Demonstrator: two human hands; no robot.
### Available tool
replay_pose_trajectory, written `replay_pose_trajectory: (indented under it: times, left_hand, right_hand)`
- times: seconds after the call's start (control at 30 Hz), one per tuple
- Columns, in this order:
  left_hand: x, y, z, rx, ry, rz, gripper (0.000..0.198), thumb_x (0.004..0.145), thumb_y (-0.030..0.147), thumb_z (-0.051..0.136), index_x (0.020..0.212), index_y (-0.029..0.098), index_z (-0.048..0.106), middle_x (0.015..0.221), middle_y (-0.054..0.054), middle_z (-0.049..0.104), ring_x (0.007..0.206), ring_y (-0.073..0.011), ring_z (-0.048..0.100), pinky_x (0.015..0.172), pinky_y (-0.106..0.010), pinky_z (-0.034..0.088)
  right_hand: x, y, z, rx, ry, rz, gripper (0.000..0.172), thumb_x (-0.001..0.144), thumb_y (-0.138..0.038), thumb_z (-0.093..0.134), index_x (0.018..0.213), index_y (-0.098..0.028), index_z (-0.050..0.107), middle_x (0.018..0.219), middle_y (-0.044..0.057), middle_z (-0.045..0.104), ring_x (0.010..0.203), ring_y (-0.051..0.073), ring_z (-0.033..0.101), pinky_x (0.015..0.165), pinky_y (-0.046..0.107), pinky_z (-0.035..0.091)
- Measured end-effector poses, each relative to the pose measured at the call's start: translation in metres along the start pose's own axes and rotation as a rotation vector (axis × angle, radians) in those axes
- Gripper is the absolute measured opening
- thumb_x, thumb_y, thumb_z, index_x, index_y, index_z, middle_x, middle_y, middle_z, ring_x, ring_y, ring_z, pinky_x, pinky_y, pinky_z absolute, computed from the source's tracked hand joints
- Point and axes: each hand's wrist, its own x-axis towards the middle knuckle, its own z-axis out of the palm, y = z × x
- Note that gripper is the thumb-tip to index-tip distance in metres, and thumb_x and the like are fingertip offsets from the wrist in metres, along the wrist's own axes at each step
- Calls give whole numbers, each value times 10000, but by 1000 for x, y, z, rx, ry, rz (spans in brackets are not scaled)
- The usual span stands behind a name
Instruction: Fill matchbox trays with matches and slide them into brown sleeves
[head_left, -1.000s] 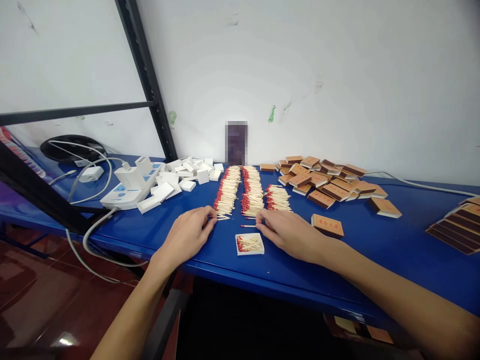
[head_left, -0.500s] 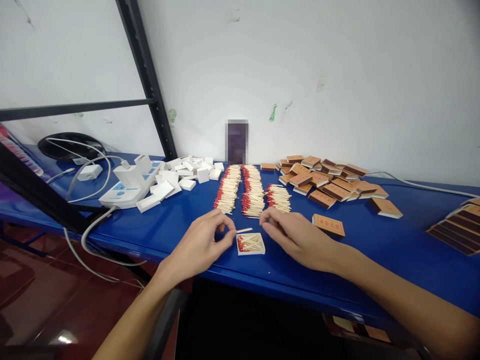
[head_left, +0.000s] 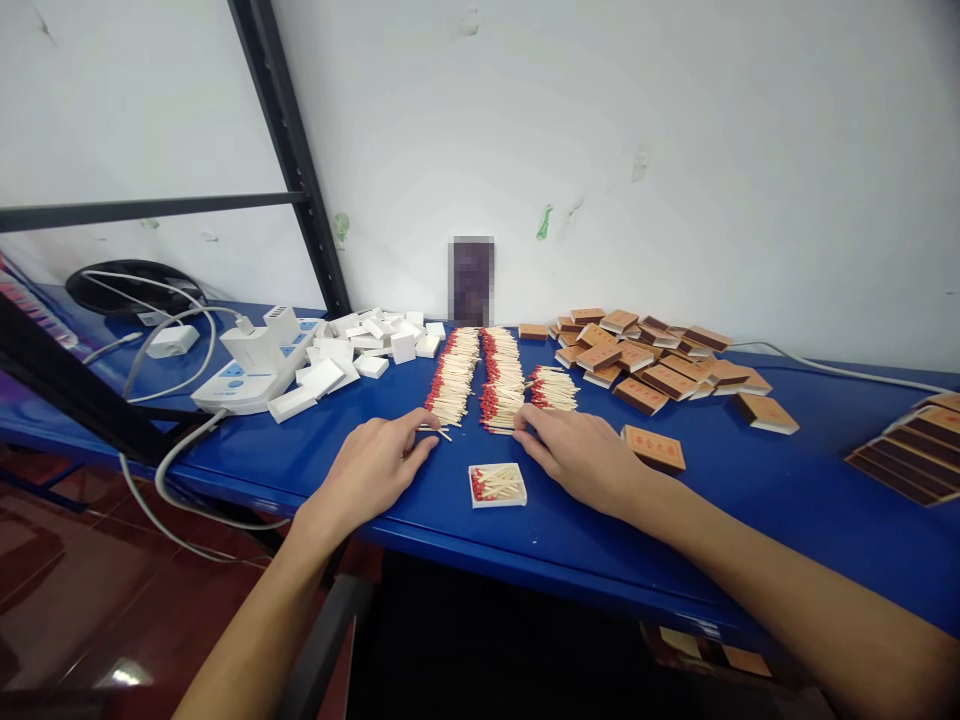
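My left hand (head_left: 379, 465) is at the near end of the left row of matches (head_left: 454, 375), its thumb and index finger closed round a match (head_left: 444, 433). Across from it, my right hand (head_left: 577, 448) has its fingertips pinched at the stick ends of the middle row of matches (head_left: 502, 380); the match there is mostly hidden by the fingers. Between the hands lies a white matchbox tray (head_left: 498, 503) holding several red-headed matches (head_left: 495, 484). A shorter row of matches (head_left: 553, 388) lies just beyond my right hand.
White empty trays (head_left: 367, 340) are heaped at the back left beside a power strip (head_left: 247, 385) with cables. Brown matchbox sleeves (head_left: 645, 355) pile up at the back right, one sleeve (head_left: 654, 447) near my right wrist. More boxes (head_left: 911, 450) stand in rows at far right.
My left hand has moved from the tray, where it held a match, out to the left row. My right hand has shifted slightly forward and left to the middle row.
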Motion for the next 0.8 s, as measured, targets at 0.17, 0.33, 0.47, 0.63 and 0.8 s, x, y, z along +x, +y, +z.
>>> replay_pose_trajectory:
  times: [0.17, 0.33, 0.47, 0.63, 0.8]
  left_hand:
    - [4, 1, 2, 2, -15, 25, 238, 978, 341, 440, 1092, 280, 640, 725, 20, 666, 659, -190, 610, 589, -263, 327]
    - [11, -1, 4, -15, -40, 104, 230, 997, 316, 410, 999, 253, 632, 969, -10, 691, 869, -208, 641, 706, -283, 399]
    - [13, 1, 5, 27, 18, 164, 233, 1005, 289, 394, 976, 221, 616, 919, -34, 624, 857, -204, 600, 744, -309, 418]
    - [8, 5, 2, -62, 146, 155, 211, 995, 284, 428, 944, 194, 612, 884, -32, 570, 834, -184, 559, 758, -316, 427]
    - [-3, 26, -1, -278, 152, 154, 171, 950, 294, 517, 903, 210, 659, 871, -11, 551, 784, -150, 537, 716, -289, 428]
  right_hand:
    - [-1, -1, -3, -33, -25, 27, 171, 1011, -297, 359, 959, -216, 501, 872, 44, 686, 746, 219, 635, 564, 299, 270]
    - [-2, 0, -2, -32, -28, 37, 180, 1013, -304, 364, 936, -217, 502, 898, 42, 691, 774, 223, 642, 575, 297, 282]
    - [-4, 1, -5, 0, 3, 7, 195, 1017, -290, 346, 926, -214, 501, 867, 38, 679, 733, 212, 625, 584, 297, 296]
    - [-12, -3, -16, 248, 52, -154, 176, 1013, -319, 389, 930, -222, 509, 804, 9, 653, 703, 169, 586, 613, 270, 346]
    - [-18, -9, -20, 357, -27, -270, 198, 1016, -339, 388, 936, -223, 526, 748, -10, 619, 636, 145, 539, 598, 260, 349]
